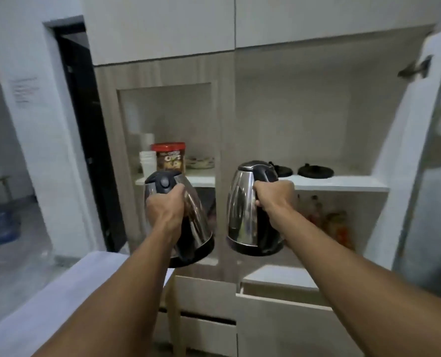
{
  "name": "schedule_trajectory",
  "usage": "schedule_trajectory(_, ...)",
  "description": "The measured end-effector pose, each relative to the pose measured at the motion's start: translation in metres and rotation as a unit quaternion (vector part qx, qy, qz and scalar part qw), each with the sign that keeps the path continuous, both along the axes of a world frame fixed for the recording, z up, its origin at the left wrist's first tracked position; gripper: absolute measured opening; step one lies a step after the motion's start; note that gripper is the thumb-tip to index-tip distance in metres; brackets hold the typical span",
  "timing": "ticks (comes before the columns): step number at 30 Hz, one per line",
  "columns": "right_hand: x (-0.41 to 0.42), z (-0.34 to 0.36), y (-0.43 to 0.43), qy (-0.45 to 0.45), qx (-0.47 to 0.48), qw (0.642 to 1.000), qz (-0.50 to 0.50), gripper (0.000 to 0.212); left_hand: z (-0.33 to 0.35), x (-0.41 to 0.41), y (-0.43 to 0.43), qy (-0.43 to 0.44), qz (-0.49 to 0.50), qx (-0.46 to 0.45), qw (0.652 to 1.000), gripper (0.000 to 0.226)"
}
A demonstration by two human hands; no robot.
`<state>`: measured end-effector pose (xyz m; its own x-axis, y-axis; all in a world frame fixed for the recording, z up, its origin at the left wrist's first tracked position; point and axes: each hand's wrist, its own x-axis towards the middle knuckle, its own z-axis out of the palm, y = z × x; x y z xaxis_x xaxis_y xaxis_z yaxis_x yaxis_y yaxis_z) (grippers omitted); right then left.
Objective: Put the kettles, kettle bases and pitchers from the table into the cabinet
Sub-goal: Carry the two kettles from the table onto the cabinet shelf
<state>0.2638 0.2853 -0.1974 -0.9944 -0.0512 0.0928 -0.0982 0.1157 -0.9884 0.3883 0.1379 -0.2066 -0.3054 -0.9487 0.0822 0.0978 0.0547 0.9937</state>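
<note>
Stainless steel shows on both electric kettles, each carried in the air in front of the open cabinet (pixel 224 119). The left hand (pixel 166 203) is wrapped tight around the black handle of the left kettle (pixel 197 220), which tilts with its base swung to the right. The right hand (pixel 274 195) grips the handle of the right kettle (pixel 241 202), held nearly upright, its lid level with the white shelf (pixel 343 182). The two kettles hang near each other without touching.

On that shelf, behind the right kettle, lie two black kettle bases (pixel 315 170); the nearer one is partly hidden by the kettle's lid. The left compartment holds a red-lidded tub (pixel 171 157), a stack of white cups (pixel 147 161) and some plates (pixel 201 162), blurred. Colourful packets (pixel 330 222) below the shelf are too smeared to identify. A corner of the white desk (pixel 59 292) shows at lower left, cut off by the frame.
</note>
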Motion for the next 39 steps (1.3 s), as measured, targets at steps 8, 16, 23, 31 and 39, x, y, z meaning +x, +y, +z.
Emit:
schedule_trajectory(8,-0.185,0.045,0.101,0.061,0.020,0.986,-0.153,0.030,0.065,-0.226,0.078,0.060,-0.098,-0.049,0.992,0.020)
schedule_trajectory(16,-0.340,0.078,0.116,0.085,-0.027,0.978,-0.190,0.018,0.099,-0.399,0.087,0.059,-0.119,-0.072,0.989,0.031)
schedule_trajectory(23,-0.445,0.075,0.069,0.083,-0.022,0.978,-0.191,0.020,0.089,-0.511,0.044,0.039,-0.143,-0.087,0.985,0.036)
schedule_trajectory(31,-0.530,0.067,0.036,0.045,0.005,0.982,-0.184,0.033,0.072,-0.590,-0.002,-0.013,-0.188,-0.066,0.980,0.037)
schedule_trajectory(39,-0.536,0.070,0.044,0.022,0.009,0.995,-0.096,0.010,0.063,-0.592,0.004,-0.023,-0.187,-0.044,0.981,0.011)
